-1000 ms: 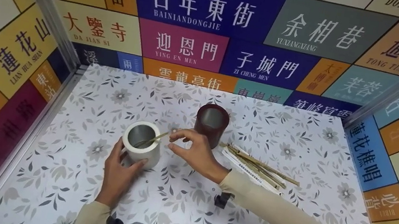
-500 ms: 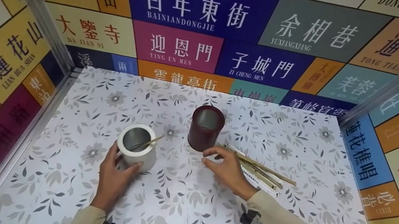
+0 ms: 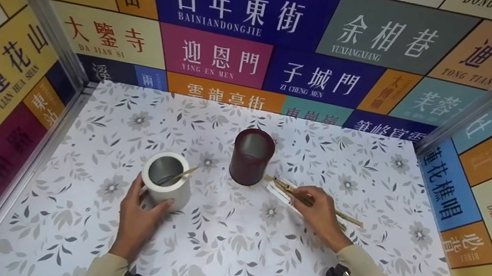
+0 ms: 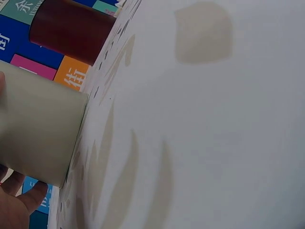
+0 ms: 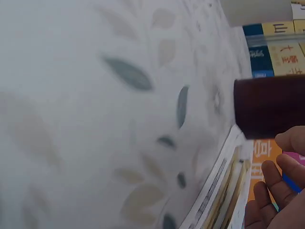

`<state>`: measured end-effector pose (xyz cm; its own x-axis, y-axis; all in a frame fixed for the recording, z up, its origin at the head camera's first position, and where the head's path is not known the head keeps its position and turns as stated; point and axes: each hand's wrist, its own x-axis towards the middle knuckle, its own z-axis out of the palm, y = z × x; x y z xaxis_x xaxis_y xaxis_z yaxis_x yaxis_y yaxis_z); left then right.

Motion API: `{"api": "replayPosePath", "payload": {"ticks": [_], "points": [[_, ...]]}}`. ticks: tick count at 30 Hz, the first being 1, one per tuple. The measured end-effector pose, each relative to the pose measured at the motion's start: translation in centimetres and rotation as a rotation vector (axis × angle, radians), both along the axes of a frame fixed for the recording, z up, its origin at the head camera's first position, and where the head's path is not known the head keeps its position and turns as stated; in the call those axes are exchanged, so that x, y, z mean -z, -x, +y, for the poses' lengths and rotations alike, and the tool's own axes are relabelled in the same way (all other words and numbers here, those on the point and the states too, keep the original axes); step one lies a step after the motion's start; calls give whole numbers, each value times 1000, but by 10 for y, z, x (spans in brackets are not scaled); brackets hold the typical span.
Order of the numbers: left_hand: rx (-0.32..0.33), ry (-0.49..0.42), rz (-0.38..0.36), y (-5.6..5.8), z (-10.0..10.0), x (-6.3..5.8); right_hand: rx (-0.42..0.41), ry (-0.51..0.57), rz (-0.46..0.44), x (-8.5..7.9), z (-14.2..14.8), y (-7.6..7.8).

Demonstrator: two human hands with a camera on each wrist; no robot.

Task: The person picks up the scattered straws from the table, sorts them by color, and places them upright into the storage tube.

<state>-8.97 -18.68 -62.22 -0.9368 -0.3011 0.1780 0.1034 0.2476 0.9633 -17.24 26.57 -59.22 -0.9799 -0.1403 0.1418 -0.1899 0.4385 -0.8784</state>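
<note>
My left hand point(image 3: 138, 219) grips a white thick-walled cylindrical cup point(image 3: 175, 195) low on its side, thumb in front, fingers round the left. The cup is upright, and a thin tan stick point(image 3: 184, 173) leans out over its right rim. In the left wrist view the cup's pale wall point(image 4: 38, 129) fills the left edge. My right hand point(image 3: 319, 215) is over a bundle of thin tan sticks point(image 3: 350, 218), fingertips right at them and partly covering them. The right wrist view shows its fingers loosely bent and apart from the thumb, beside the stick ends point(image 5: 233, 186).
A dark red cylindrical cup point(image 3: 249, 162) stands upright between the hands, farther back. White printed strips point(image 3: 279, 192) lie under the sticks. The floral-patterned table point(image 3: 219, 259) is walled in by panels of colourful signs point(image 3: 240, 7).
My right hand has let go of the stick at the white cup and moved right to the bundle of sticks. The left hand keeps its grip on the cup.
</note>
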Motion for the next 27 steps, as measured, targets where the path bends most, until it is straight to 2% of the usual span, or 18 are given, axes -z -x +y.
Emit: {"api": "replayPosePath", "payload": {"ticks": [5,8,18,23,27], "points": [[-7,38,11,0,0,0,46,-177,82,13,24,2],[-3,51,8,1,0,0,69,-243,108,19,36,2],[-5,23,-28,0,-1,-2,79,-284,68,31,57,2],[-7,-1,-39,0,0,-3,72,-302,75,29,59,2],[-7,-22,-44,-1,1,-3,81,-299,117,23,57,2]]}}
